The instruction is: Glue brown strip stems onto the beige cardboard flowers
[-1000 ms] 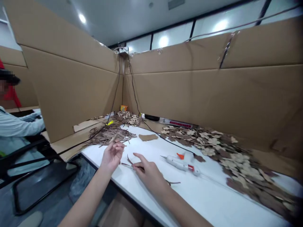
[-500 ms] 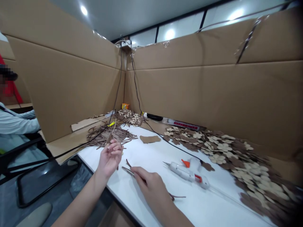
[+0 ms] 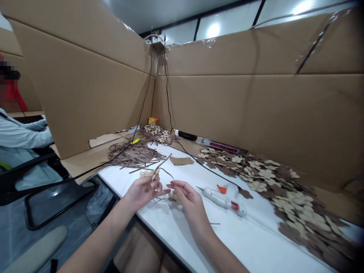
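My left hand [image 3: 145,191], palm partly up, pinches a small beige flower cutout [image 3: 155,174] by its fingertips. Thin brown cords [image 3: 165,161] stick up and out from this piece, one of them curving over to the right. My right hand [image 3: 187,197] is beside it, thumb and forefinger closed on the end of that curved cord. Another beige cutout [image 3: 171,196] shows partly below the right fingers; whether it touches the hand I cannot tell. Right of my right hand, a white glue gun [image 3: 220,199] with an orange trigger lies on the white table [image 3: 236,242].
A heap of brown cords [image 3: 136,154] lies at the back left. Beige and brown flower cutouts [image 3: 267,178] spread along the right, with another pile [image 3: 159,133] in the corner. A cardboard scrap [image 3: 182,161] and black cable [image 3: 193,155] cross the middle. A person [image 3: 22,140] sits left beyond cardboard walls [image 3: 85,83].
My hands have come together over the table. The right hand moved up, and its fingers are now at a cord extending from the left hand's piece. The view has shifted slightly.
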`<state>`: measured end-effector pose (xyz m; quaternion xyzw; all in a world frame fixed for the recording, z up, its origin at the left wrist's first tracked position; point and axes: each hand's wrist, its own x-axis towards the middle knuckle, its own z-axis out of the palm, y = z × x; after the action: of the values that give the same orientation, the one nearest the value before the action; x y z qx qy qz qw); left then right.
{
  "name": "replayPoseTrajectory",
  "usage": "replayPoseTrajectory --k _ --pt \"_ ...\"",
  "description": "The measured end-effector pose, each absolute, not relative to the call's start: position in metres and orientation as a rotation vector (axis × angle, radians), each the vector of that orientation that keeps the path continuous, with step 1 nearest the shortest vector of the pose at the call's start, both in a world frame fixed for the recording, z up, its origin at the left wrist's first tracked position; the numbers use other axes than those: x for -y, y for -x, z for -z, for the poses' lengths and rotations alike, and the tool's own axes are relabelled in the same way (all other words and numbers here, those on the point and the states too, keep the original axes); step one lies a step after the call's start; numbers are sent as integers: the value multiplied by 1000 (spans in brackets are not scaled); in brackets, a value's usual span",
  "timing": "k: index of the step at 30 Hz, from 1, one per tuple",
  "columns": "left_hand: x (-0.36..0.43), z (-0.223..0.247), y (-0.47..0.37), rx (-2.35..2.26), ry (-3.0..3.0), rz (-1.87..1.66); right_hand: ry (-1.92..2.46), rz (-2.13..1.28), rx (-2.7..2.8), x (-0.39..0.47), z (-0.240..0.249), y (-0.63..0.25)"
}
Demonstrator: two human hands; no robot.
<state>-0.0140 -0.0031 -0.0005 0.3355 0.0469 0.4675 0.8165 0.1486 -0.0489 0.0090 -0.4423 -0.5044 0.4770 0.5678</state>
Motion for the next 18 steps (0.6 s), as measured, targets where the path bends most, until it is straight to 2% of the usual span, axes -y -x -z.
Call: replayPoseTrajectory --k 5,18 --pt "5 -1 13 -97 -791 -921 951 -1191 921 52 -18 -150" --pt "22 -10 0 -197 -1218 -793 845 -1179 986 61 -21 -132"
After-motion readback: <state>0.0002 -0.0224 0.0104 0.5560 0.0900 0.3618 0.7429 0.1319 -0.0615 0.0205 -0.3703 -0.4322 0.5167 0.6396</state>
